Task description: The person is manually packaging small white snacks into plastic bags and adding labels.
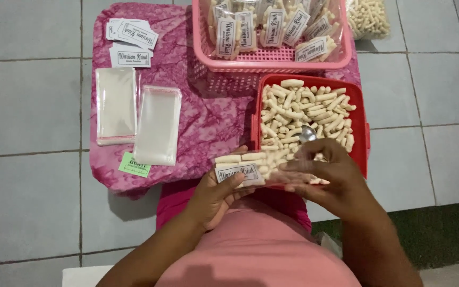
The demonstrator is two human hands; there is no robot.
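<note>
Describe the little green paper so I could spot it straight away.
Start at the pink patterned cloth on the tiled floor. On its left part lie two stacks of clear plastic bags. The green slip lies just below them at the cloth's near edge, the only green thing there.

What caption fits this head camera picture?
Both hands hold a clear snack packet over a red tray of pale stick snacks.

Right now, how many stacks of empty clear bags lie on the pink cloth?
2. One stack of clear bags lies at the cloth's left edge; the other stack lies just right of it, beside a green slip. Each may hold several bags.
</note>
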